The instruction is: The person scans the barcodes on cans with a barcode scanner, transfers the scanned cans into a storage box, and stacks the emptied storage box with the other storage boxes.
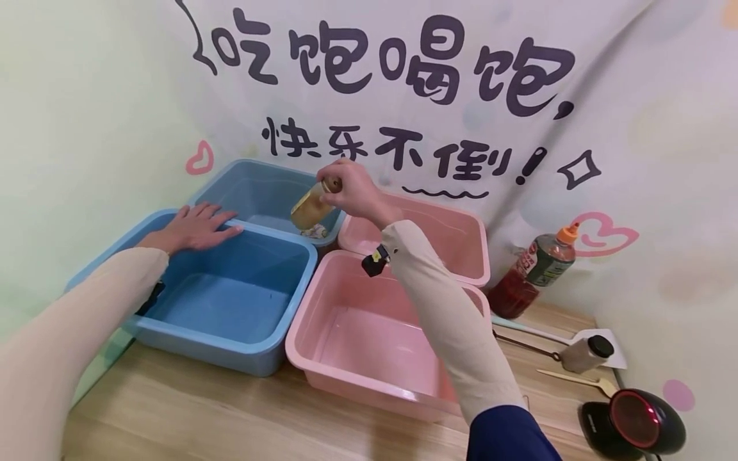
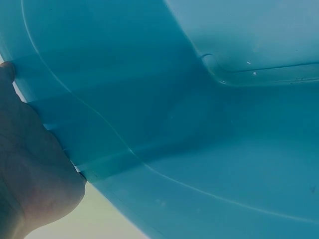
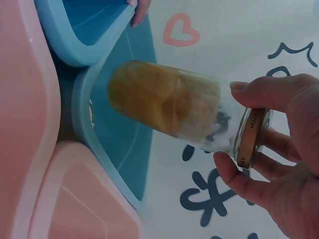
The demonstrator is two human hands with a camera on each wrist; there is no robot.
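My right hand (image 1: 354, 189) grips a glass jar (image 1: 311, 206) near its neck, above the rear blue bin (image 1: 254, 165). In the right wrist view the jar (image 3: 164, 99) is tilted, its bronze-coloured lid (image 3: 250, 137) within the fingers, with brownish contents at the end away from the lid. Inside the rear blue bin lies a patterned item (image 1: 314, 232), too small to identify. Spread fingers of my left hand (image 1: 198, 227) rest on the far rim of the front blue bin (image 1: 230, 346). The left wrist view has the hand (image 2: 37, 169) along the rim.
Two pink bins (image 1: 369, 378) stand to the right, one behind the other. Beyond them are a red-filled bottle (image 1: 533, 269) with an orange cap, a white-bladed spatula (image 1: 611, 349), a black-capped shaker (image 1: 585, 354), a small wooden utensil (image 1: 576, 380) and a black round-headed device (image 1: 640, 419).
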